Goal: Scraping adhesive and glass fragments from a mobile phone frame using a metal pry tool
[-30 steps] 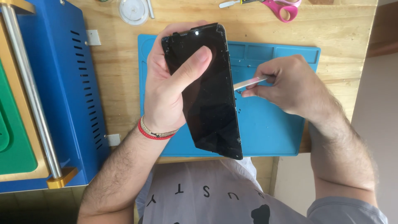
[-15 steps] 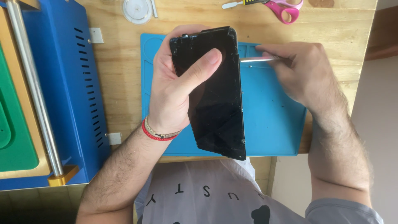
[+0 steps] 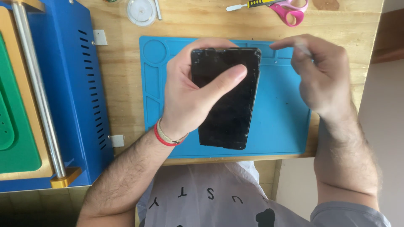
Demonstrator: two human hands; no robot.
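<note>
My left hand grips a black phone screen panel, thumb lying across its glass and fingers curled round its top edge, holding it above a blue silicone work mat. A red band is on that wrist. My right hand hovers to the right of the panel's upper corner, apart from it, fingers pinched on a thin metal tool that is blurred and mostly hidden by the fingers.
A blue machine with a metal roller bar and a green pad fills the left side. At the far edge of the wooden table lie pink-handled scissors, a small spatula-type tool and a round white lid.
My right hand has pulled the thin tool off the panel's right edge and lifted up and to the right. The left hand has turned the panel a little and moved it rightwards.
</note>
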